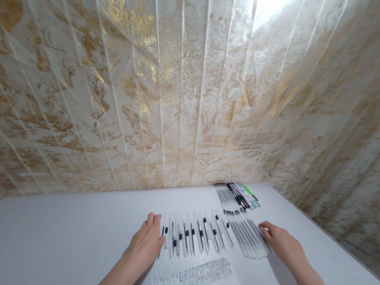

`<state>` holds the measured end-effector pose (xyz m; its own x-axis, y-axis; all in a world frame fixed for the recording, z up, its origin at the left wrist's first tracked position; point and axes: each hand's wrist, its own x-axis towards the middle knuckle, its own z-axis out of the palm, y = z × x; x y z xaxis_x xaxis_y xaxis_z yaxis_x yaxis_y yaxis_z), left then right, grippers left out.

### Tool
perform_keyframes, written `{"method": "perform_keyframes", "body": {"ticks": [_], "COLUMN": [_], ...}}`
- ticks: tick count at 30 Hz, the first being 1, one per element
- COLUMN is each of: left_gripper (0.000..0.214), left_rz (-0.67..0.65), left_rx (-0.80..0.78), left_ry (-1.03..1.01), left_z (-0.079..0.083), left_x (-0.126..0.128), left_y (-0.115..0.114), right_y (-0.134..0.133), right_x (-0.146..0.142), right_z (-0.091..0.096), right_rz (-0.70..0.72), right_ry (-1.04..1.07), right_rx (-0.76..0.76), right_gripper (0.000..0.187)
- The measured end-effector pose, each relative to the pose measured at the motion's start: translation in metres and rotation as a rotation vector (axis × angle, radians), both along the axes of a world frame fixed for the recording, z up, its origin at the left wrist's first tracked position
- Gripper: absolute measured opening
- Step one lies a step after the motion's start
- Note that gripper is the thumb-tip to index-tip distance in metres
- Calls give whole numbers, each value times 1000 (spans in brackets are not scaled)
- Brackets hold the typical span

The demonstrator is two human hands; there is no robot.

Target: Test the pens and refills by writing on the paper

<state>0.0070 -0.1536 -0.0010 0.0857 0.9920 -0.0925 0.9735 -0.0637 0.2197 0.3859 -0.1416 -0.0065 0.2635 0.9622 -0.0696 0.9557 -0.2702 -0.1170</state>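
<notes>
My left hand (146, 238) rests at the left end of a row of pen parts, fingers bent and thumb apart from them, beside the leftmost thin dark refill. The row holds clear pen barrels (205, 240) laid side by side, with dark refills and small black caps (201, 233) on or beside them. On the right, my right hand (283, 242) is at the edge of a tight group of clear tubes (249, 238), its thumb and forefinger slightly apart. Whether the right fingertips touch the outermost tube is hard to tell. Neither hand visibly holds anything.
Behind the tubes lie thin dark-tipped rods (225, 195) and assorted pens (243, 196), one bright green. A sheet of paper with dark writing (191, 280) lies in front on the white table (62, 238). A gold-patterned curtain (189, 92) hangs along the back edge.
</notes>
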Motion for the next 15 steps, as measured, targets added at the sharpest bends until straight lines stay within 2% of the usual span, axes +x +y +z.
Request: {"method": "perform_keyframes", "body": {"ticks": [5,8,10,12,15], "left_gripper": [32,28,23,30,39], "left_rz": [45,91,115,125,93], "left_rx": [-58,-56,-52,-51,-51], "left_ry": [79,102,97,71,-30], "left_z": [11,16,17,18,18], "left_x": [1,-2,-5,-8,-16], "left_y": [5,5,4,2,-3], "right_y": [-1,-7,-14,-21,-27], "right_x": [-8,-26,-47,-74,-117], "right_z": [12,26,37,46,55], "right_rz": [21,82,187,322,488], "right_ry": [29,66,158,293,465], "right_rx": [42,100,187,287,308], "right_gripper": [37,38,37,35,30]}}
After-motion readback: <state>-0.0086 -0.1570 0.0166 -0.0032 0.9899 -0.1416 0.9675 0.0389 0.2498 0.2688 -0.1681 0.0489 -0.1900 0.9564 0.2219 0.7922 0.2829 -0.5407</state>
